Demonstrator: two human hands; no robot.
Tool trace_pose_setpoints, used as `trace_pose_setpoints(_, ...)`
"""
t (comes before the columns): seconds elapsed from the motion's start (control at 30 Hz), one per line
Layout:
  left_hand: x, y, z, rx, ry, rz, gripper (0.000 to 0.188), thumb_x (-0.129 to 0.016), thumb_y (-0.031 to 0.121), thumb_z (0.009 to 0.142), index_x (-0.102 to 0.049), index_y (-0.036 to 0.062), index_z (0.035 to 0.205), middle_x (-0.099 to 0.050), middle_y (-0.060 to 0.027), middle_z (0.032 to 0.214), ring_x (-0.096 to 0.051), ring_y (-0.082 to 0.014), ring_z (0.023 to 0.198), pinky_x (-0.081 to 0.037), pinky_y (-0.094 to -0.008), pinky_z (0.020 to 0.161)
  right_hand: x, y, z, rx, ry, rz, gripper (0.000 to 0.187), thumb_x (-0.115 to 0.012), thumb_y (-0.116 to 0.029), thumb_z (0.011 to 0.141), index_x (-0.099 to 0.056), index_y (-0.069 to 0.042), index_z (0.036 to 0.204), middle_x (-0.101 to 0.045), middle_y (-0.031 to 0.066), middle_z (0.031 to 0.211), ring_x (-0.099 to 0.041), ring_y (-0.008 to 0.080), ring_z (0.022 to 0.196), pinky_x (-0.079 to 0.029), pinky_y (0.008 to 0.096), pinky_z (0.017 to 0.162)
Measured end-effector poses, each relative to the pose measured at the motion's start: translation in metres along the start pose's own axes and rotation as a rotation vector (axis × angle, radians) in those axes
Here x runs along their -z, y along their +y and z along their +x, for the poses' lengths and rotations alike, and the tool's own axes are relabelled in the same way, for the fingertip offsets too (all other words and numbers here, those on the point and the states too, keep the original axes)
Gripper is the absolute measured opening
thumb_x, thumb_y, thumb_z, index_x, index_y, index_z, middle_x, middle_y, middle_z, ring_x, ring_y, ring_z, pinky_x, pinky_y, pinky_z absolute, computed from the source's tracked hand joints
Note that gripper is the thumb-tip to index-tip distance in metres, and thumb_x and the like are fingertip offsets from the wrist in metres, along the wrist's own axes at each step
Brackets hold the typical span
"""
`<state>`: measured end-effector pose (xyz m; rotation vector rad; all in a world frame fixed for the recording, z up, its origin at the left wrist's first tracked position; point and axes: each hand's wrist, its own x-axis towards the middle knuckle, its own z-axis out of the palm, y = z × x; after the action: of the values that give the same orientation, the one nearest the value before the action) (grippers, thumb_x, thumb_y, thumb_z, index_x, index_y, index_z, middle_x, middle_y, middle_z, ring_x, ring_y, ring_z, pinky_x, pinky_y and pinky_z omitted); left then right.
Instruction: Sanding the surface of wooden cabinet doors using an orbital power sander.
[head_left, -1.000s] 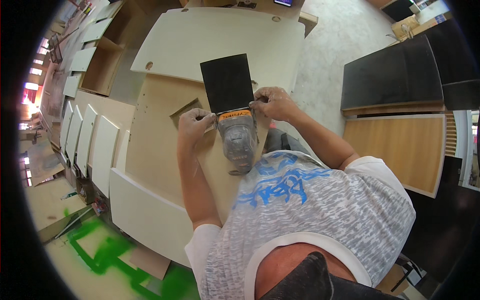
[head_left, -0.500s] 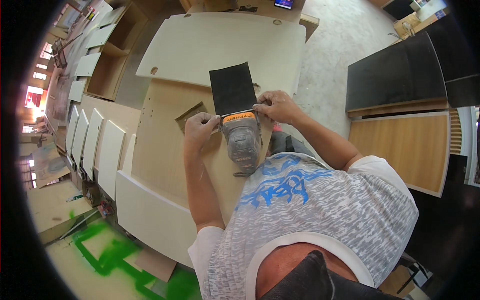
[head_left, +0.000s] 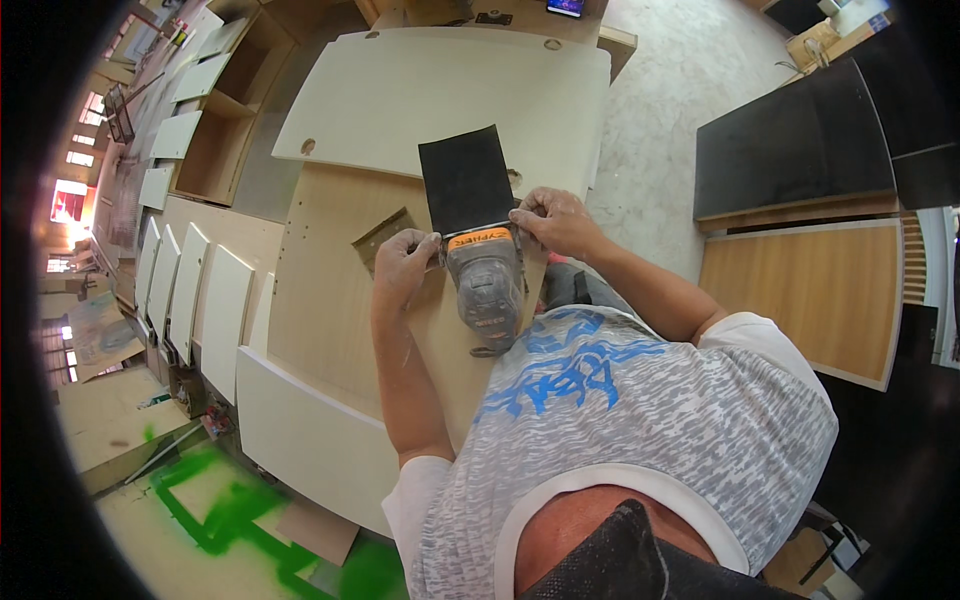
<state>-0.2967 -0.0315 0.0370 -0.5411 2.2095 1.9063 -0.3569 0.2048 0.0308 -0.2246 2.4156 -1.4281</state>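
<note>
A grey, dusty sander [head_left: 487, 292] with an orange band lies on the pale wooden board in front of me. A black sheet of sandpaper [head_left: 465, 180] sticks out from its far end, its near edge against the sander. At that edge's left corner, my left hand [head_left: 403, 262] is closed in a pinch between thumb and fingers. My right hand [head_left: 556, 220] pinches the right corner in the same way. The fingers cover both corners, so whether they also grip a clamp on the sander is hidden.
Beyond the sander lies a large white panel [head_left: 450, 90] with round holes. A small brown piece [head_left: 385, 235] rests left of the sandpaper. White panels [head_left: 225, 300] stand to the left, and dark cabinet panels [head_left: 795, 140] to the right. Green paint [head_left: 225, 510] marks the lower left.
The whole view has shifted very slightly. Both hands keep their pinch at the sandpaper's corners, and the sander and sheet stay in place.
</note>
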Motion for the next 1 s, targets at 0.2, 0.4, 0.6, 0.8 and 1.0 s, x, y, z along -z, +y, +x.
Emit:
trace_pose_setpoints(0.2,-0.001,-0.002,0.001,-0.007,0.002,0.046,0.020,-0.062,0.017,0.086,-0.062,-0.0015,0.079,-0.060,-0.0026,0.071,-0.054,-0.0083,0.064,-0.046,-0.0227,0.059,0.001,-0.002,0.003,-0.004,-0.045,-0.052,0.026,-0.064,-0.025,0.082,-0.062,0.001,0.080,-0.060,0.0064,0.062,-0.057,0.0129,0.052,-0.046,0.0274,0.050)
trace_pose_setpoints(0.4,-0.001,-0.007,-0.003,-0.042,0.026,0.131,0.020,-0.062,0.018,0.086,-0.063,-0.0012,0.080,-0.060,-0.0032,0.071,-0.055,-0.0088,0.066,-0.045,-0.0232,0.061,0.010,-0.009,-0.006,-0.120,-0.138,-0.109,0.038,-0.063,-0.038,0.079,-0.066,0.000,0.088,-0.066,0.0162,0.083,-0.063,0.0264,0.081,-0.049,0.0369,0.075)
trace_pose_setpoints(0.6,-0.001,-0.014,-0.009,-0.031,0.043,-0.018,0.023,-0.060,0.018,0.088,-0.061,-0.0038,0.095,-0.063,-0.0043,0.084,-0.057,-0.0106,0.073,-0.047,-0.0249,0.068,0.006,0.005,-0.018,-0.037,-0.186,0.002,0.043,-0.062,-0.034,0.083,-0.060,-0.001,0.110,-0.066,0.0125,0.094,-0.062,0.0190,0.081,-0.050,0.0305,0.071)
trace_pose_setpoints(0.8,0.005,-0.026,-0.011,0.046,-0.132,-0.163,0.037,-0.055,0.013,0.090,-0.051,-0.0078,0.121,-0.062,-0.0083,0.106,-0.058,-0.0118,0.092,-0.046,-0.0239,0.083,0.008,0.001,-0.021,-0.133,-0.288,0.156,0.046,-0.064,-0.033,0.083,-0.058,0.001,0.115,-0.066,0.0127,0.100,-0.064,0.0172,0.081,-0.052,0.0302,0.071)
trace_pose_setpoints(1.0,0.001,-0.023,-0.017,-0.025,-0.203,-0.160,0.050,-0.053,0.015,0.091,-0.038,-0.0084,0.132,-0.052,-0.0106,0.126,-0.050,-0.0155,0.113,-0.037,-0.0279,0.098,0.004,0.009,-0.020,-0.167,-0.367,0.288,0.043,-0.059,-0.032,0.086,-0.057,-0.004,0.119,-0.066,0.0083,0.095,-0.061,0.0121,0.072,-0.051,0.0270,0.063)
